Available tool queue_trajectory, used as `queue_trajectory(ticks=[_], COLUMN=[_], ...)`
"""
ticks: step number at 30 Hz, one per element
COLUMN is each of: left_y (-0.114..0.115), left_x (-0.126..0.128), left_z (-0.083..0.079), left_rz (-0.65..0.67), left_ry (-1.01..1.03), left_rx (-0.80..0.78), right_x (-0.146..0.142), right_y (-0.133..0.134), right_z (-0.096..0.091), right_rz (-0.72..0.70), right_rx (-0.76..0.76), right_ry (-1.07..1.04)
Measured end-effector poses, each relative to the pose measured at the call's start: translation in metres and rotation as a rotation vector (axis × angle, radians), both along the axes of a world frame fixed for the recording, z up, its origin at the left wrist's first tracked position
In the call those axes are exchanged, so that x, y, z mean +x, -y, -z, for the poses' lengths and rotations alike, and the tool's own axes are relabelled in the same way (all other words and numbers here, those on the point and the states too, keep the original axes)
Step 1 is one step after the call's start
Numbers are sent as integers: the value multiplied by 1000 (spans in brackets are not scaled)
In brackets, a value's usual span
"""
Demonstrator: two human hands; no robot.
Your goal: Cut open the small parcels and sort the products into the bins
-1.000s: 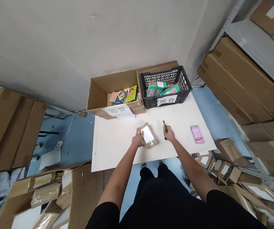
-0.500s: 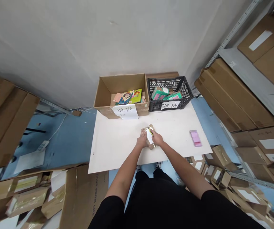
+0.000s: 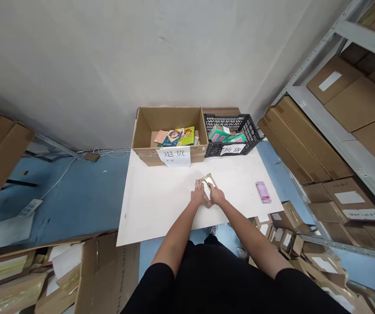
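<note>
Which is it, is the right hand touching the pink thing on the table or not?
Apart. The head view shows it: bare white table lies between the right hand and the pink thing.

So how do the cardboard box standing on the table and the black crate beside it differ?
The cardboard box is brown with solid walls; the black crate has lattice walls.
The cardboard box looks larger; the black crate looks smaller.
The cardboard box holds colorful booklets, while the black crate holds green boxes.

Both are open-topped, stand on the white table and carry handwritten paper signs in front.
</note>
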State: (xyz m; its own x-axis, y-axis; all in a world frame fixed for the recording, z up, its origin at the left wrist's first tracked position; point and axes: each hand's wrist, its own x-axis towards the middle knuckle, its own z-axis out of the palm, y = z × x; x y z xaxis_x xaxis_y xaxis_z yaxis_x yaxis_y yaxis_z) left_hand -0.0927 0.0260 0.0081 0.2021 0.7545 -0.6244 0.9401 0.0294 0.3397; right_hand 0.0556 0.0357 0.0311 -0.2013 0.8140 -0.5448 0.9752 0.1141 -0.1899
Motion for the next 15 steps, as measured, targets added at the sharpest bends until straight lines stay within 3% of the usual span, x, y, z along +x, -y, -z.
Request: queue_trajectory(ticks=[8, 15], left_y=[-4, -6], left_x=[3, 6], left_z=[0, -5], left_rz=[-6, -16], left_ry=[-17, -52], left_rx=[-13, -21], right_x=[0, 31], right_y=[3, 35], right_z=[-39, -53], right_rz=[-90, -89], right_rx=[-167, -264], right_ry=[147, 164])
